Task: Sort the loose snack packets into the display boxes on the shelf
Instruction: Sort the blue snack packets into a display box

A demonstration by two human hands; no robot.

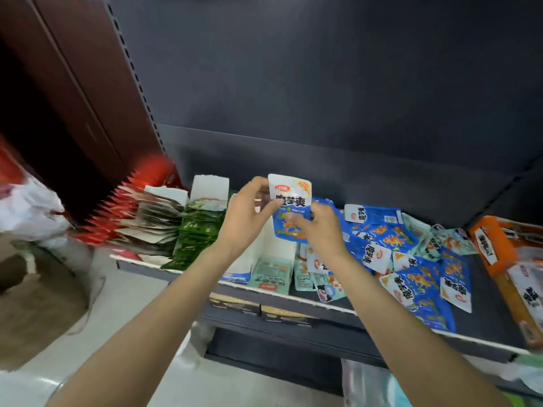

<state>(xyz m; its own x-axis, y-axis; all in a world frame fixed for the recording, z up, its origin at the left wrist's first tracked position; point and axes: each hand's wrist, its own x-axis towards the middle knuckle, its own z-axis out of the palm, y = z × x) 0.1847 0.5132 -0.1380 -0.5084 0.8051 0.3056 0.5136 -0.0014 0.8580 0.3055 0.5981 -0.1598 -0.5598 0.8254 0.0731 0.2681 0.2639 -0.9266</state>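
Note:
A blue and white snack packet (291, 201) stands upright in the air above the shelf, held by both hands. My left hand (249, 215) pinches its left edge with thumb and fingers. My right hand (317, 227) grips its lower right part. Below them stands a white display box (276, 251) with pale green packets at its front. A heap of loose blue and pale green packets (411, 259) lies on the shelf to the right.
Rows of green packets (199, 230), beige packets (155, 227) and red packets (117, 212) fill boxes at the left. An orange box (505, 259) sits at the right end. The shelf's front edge (323, 304) runs diagonally. A white plastic bag (26, 212) lies far left.

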